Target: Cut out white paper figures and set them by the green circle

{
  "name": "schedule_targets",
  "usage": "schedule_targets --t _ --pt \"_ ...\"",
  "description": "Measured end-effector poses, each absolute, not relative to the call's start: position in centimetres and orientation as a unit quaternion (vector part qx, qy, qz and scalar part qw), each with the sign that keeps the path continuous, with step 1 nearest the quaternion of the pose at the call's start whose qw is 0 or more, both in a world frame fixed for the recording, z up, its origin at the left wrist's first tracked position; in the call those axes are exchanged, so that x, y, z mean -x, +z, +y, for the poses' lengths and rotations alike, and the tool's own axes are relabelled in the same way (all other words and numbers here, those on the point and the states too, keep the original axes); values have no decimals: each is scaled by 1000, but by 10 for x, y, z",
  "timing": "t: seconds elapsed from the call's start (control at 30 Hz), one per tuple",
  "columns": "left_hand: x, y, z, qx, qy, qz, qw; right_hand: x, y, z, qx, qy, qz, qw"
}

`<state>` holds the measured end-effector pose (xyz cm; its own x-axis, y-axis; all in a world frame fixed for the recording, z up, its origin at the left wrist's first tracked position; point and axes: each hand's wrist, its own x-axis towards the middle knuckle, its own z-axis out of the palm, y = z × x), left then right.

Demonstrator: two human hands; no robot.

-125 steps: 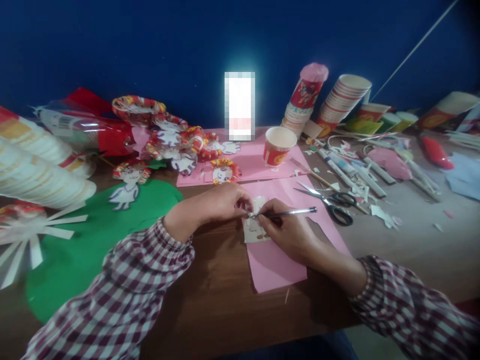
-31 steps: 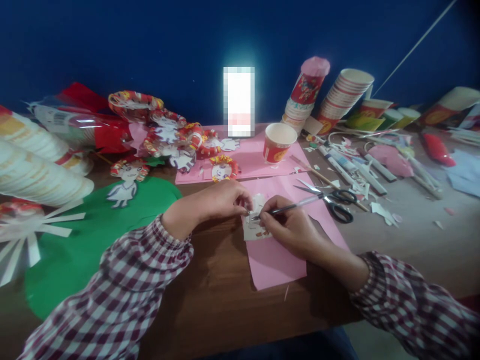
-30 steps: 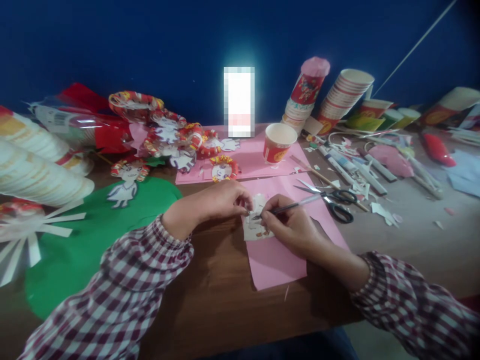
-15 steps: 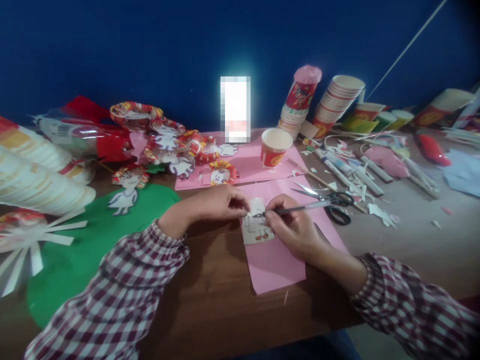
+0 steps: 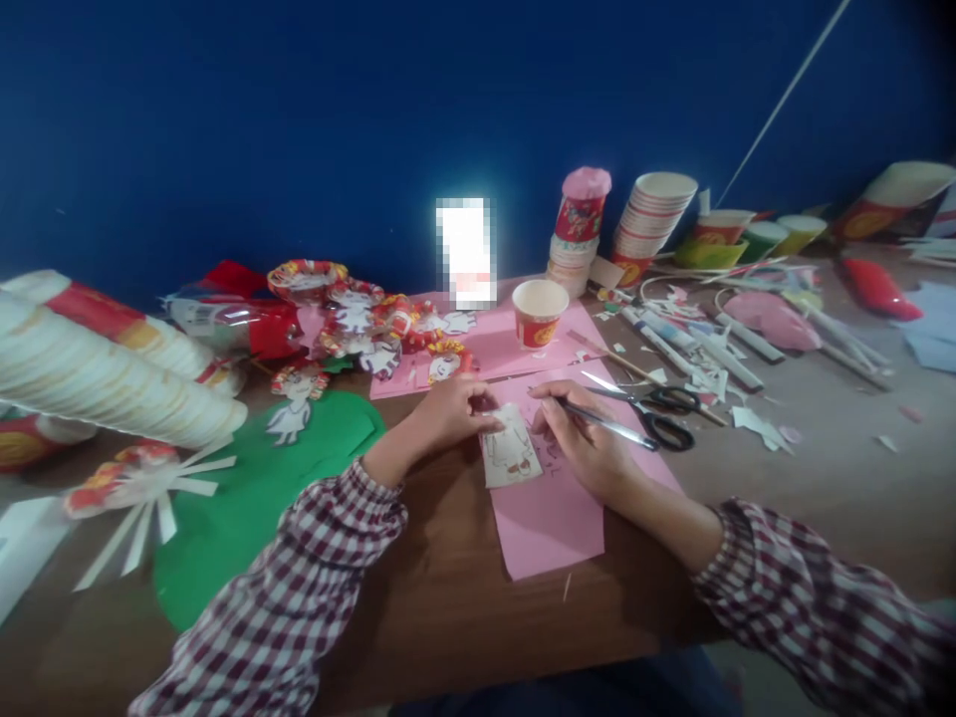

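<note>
A small white piece of paper [image 5: 512,450] bears a drawn figure with brown shoes and lies on a pink sheet [image 5: 553,538]. At its upper left corner, my left hand [image 5: 455,410] has its fingers curled and closed on the edge. To the right of the drawing, my right hand [image 5: 590,448] grips a pen [image 5: 612,426] whose shaft slants back towards the right. Where the pen's tip ends is hard to make out. Small dark marks show on the pink sheet between the drawing and my right hand. Black-handled scissors [image 5: 664,418] lie just beyond that hand.
A paper cup [image 5: 541,324] stands behind the hands, with cup stacks [image 5: 654,224] further back. Markers [image 5: 717,354] and paper scraps lie right. On the left are a green sheet [image 5: 224,538], a cut-out doll [image 5: 291,413] and a long lying cup stack [image 5: 119,368].
My right hand has drawn the pen off the drawing and to the right, uncovering more of the figure. My left hand stays at the paper's corner. The whole view has shifted slightly.
</note>
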<state>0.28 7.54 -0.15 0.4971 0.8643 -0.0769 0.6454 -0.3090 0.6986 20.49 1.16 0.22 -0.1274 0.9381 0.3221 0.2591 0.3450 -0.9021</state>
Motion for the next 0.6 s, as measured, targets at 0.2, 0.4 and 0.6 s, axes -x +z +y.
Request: schedule_targets --t 0.2,0.4,0.6 --pt "4 10 76 -720 190 474 470 -209 6 14 442 371 -631 519" --pt "4 29 70 -720 189 522 416 -213 5 20 458 383 -610 521" --pt "-6 28 64 -793 87 494 345 -215 4 24 455 386 -614 516"
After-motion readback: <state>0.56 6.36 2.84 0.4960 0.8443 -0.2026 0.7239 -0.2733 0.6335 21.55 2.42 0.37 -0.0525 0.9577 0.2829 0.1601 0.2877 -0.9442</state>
